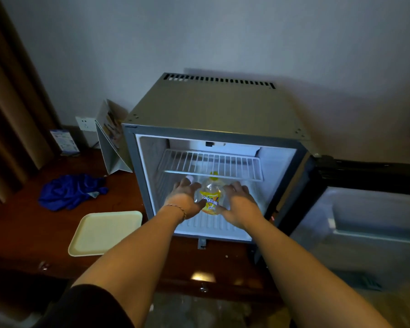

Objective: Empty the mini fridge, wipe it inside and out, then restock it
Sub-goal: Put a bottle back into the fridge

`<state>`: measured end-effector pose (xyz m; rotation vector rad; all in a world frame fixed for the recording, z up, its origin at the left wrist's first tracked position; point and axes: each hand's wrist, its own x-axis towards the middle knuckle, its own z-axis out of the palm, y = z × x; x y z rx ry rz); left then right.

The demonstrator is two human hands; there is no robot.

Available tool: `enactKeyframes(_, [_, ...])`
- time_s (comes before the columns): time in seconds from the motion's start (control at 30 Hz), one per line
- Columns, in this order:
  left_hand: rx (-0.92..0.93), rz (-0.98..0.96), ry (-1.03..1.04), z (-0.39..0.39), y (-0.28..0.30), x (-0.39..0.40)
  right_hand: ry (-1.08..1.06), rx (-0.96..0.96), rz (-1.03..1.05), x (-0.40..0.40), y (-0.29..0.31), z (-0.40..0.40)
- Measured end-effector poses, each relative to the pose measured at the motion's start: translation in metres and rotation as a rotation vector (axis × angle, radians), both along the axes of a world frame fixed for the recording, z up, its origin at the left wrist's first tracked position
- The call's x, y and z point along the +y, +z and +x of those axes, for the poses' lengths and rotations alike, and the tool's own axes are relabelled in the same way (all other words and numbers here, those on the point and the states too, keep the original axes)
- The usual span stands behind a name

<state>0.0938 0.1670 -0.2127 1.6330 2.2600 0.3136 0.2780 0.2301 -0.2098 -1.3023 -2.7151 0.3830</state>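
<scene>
Both hands (pixel 213 202) apparently hold bottle (pixel 211 197) w/in fridge (pixel 213 107).

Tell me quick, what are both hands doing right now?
Left hand: on the bottle inside the fridge, thumb round its side.
Right hand: fingers relaxed beside the bottle; whether it grips cannot be told.
</scene>
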Motion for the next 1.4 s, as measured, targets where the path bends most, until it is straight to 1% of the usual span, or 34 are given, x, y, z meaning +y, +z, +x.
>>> enactKeyframes(0.07, [0.026, 0.02, 0.003, 0.013, 0.014, -0.013, 0.029, 0.019, 0.071, -0.013, 0.014, 0.013])
enactKeyframes(0.2, [0.061, 0.135, 0.038, 0.054, 0.042, -0.049, 0.129, 0.085, 0.263, -0.047, 0.052, 0.052])
enactKeyframes(0.33, [0.094, 0.152, 0.071, 0.104, 0.066, -0.088, 0.209, 0.202, 0.496, -0.082, 0.083, 0.104])
enactKeyframes(0.4, [0.1, 0.183, 0.086, 0.124, 0.082, -0.102, 0.197, 0.235, 0.611, -0.091, 0.104, 0.132])
enactKeyframes(0.5, [0.136, 0.216, 0.064, 0.147, 0.107, -0.121, 0.107, 0.249, 0.723, -0.086, 0.141, 0.171])
enactKeyframes(0.57, [0.161, 0.223, 0.039, 0.158, 0.123, -0.133, -0.016, 0.215, 0.691, -0.077, 0.162, 0.194])
enactKeyframes(0.6, [0.165, 0.23, 0.037, 0.162, 0.129, -0.138, -0.099, 0.181, 0.608, -0.071, 0.169, 0.205])
enactKeyframes(0.67, [0.169, 0.241, 0.039, 0.166, 0.138, -0.149, -0.252, 0.101, 0.368, -0.061, 0.175, 0.224])
enactKeyframes(0.7, [0.176, 0.24, 0.038, 0.167, 0.14, -0.154, -0.295, 0.05, 0.252, -0.057, 0.177, 0.229])
enactKeyframes(0.73, [0.186, 0.233, 0.039, 0.166, 0.141, -0.16, -0.312, -0.008, 0.178, -0.054, 0.176, 0.232])
enactKeyframes(0.77, [0.196, 0.219, 0.042, 0.165, 0.141, -0.164, -0.311, -0.06, 0.16, -0.052, 0.175, 0.233])
enactKeyframes(0.87, [0.224, 0.194, 0.047, 0.157, 0.142, -0.178, -0.327, -0.109, 0.268, -0.054, 0.171, 0.228])
enactKeyframes(0.97, [0.204, 0.201, 0.062, 0.148, 0.141, -0.192, -0.343, -0.157, 0.351, -0.067, 0.171, 0.226])
enactKeyframes(1.17, [0.182, 0.169, 0.074, 0.131, 0.135, -0.214, -0.287, -0.246, 0.465, -0.106, 0.178, 0.225])
enactKeyframes(1.3, [0.152, 0.207, 0.057, 0.12, 0.142, -0.219, -0.196, -0.303, 0.464, -0.132, 0.189, 0.217])
enactKeyframes(1.4, [0.145, 0.24, 0.028, 0.112, 0.149, -0.222, -0.125, -0.314, 0.37, -0.15, 0.202, 0.202])
